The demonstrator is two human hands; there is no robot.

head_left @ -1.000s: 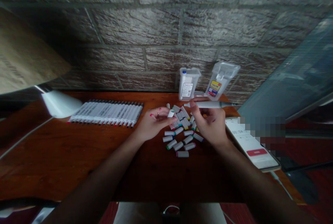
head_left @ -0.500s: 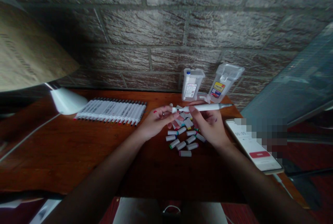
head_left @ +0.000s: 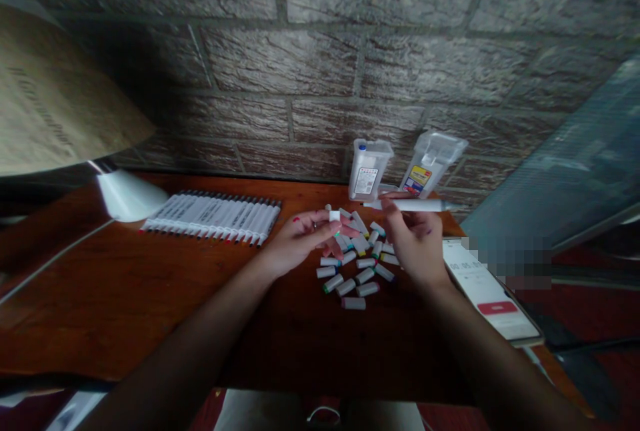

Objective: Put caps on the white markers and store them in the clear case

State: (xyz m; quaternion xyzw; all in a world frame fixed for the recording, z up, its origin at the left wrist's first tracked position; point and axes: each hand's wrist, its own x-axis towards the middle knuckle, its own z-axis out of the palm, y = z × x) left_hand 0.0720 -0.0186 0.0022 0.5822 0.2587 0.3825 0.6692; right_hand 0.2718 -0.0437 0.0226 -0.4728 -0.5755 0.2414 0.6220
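One uncapped marker (head_left: 420, 205), held roughly level above the surface (head_left: 150, 297), pinched in the right hand (head_left: 416, 243). One white cap (head_left: 335, 216), pinched in the left hand (head_left: 296, 243), apart from the marker. Loose marker caps (head_left: 354, 303), scattered below the hands. Row of markers (head_left: 215, 216), at left. Two clear plastic cases (head_left: 367, 176), behind. Smartphone (head_left: 493, 287), at right.

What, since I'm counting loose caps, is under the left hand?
The left hand holds a white cap over the wooden table. Loose caps show beside it; whatever the hand itself covers is hidden, so I can't tell whether more caps lie there.
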